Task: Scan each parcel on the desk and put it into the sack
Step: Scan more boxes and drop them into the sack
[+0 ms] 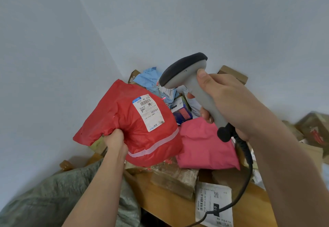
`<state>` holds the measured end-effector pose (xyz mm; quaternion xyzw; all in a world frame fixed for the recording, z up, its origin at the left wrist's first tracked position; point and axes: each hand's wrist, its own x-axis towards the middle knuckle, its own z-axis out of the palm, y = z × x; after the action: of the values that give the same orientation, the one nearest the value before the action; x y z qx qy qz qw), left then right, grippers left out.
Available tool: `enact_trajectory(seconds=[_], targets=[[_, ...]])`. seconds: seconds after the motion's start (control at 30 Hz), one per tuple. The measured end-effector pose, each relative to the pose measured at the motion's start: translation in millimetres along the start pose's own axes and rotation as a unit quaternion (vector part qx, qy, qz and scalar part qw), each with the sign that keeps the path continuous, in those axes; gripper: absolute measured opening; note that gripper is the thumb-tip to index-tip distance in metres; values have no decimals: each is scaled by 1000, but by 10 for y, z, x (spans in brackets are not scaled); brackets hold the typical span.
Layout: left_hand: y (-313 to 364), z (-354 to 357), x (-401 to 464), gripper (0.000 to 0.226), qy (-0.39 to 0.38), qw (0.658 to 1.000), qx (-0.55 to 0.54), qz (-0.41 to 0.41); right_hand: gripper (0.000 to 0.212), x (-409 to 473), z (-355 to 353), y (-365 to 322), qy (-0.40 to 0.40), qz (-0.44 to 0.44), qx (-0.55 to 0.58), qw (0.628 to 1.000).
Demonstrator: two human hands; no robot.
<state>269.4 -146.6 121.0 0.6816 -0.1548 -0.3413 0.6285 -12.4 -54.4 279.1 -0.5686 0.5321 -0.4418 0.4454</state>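
Red parcel held up under the scanner, label facing the camera.

Left hand (114, 140) grips the red parcel (128, 125) at its lower-left edge, fingers curled under it, lifting it clear of the pile; white shipping label (148, 112) faces up, and a small red laser dot (163, 98) sits just past the label's upper right corner. Right hand (226, 102) is wrapped round the grey handle of the barcode scanner (187, 77), dark head tilted down-left toward the parcel, black cable (247, 157) trailing down over the tabletop (160, 203). Beneath: pink parcel (204, 146), blue parcel (147, 79), taped brown parcels, a white labelled mailer (213, 203). Grey-green sack (53, 196) lies at lower left, beside the tabletop edge.
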Motion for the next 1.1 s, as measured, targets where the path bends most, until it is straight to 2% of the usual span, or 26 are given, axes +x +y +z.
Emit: enact_trajectory(seconds=[0.2, 0.33, 0.43, 0.5, 0.57, 0.7, 0.77, 0.83, 0.9, 0.97, 1.03, 1.1], targets=[[51, -74, -107, 29, -20, 1000, -2, 14, 56, 22, 27, 85, 7, -22, 40, 999], [173, -61, -160, 34, -96, 995, 20, 22, 37, 137, 181, 226, 34, -45, 11, 998], [302, -73, -192, 35, -167, 985, 45, 16, 56, 286, 324, 428, 22, -57, -21, 998], [388, -131, -201, 36, -208, 975, 72, 15, 72, 367, 474, 536, -21, -68, -41, 997], [457, -248, -185, 37, -229, 971, 70, 22, 78, 404, 683, 587, -68, -69, -61, 993], [605, -627, -47, 36, -197, 980, -19, 39, 79, 445, 1204, 638, -117, -57, -81, 988], [643, -890, 73, 34, -159, 986, -16, 51, 78, 455, 1468, 672, -136, -48, -81, 986], [668, -1200, 222, 46, -139, 985, 27, 100, 76, 446, 1701, 673, -150, -39, -82, 985], [685, -1540, 362, 79, -155, 962, 138, 180, 75, 429, 1903, 621, -163, -38, -83, 982], [723, -1897, 472, 105, -193, 904, 258, 281, 77, 417, 2096, 532, -182, -50, -108, 976], [747, -2188, 585, 101, -239, 844, 352, 326, 76, 397, 2294, 437, -202, -65, -131, 968], [751, -2424, 674, 83, -243, 812, 427, 315, 75, 362, 2523, 361, -223, -75, -136, 963]])
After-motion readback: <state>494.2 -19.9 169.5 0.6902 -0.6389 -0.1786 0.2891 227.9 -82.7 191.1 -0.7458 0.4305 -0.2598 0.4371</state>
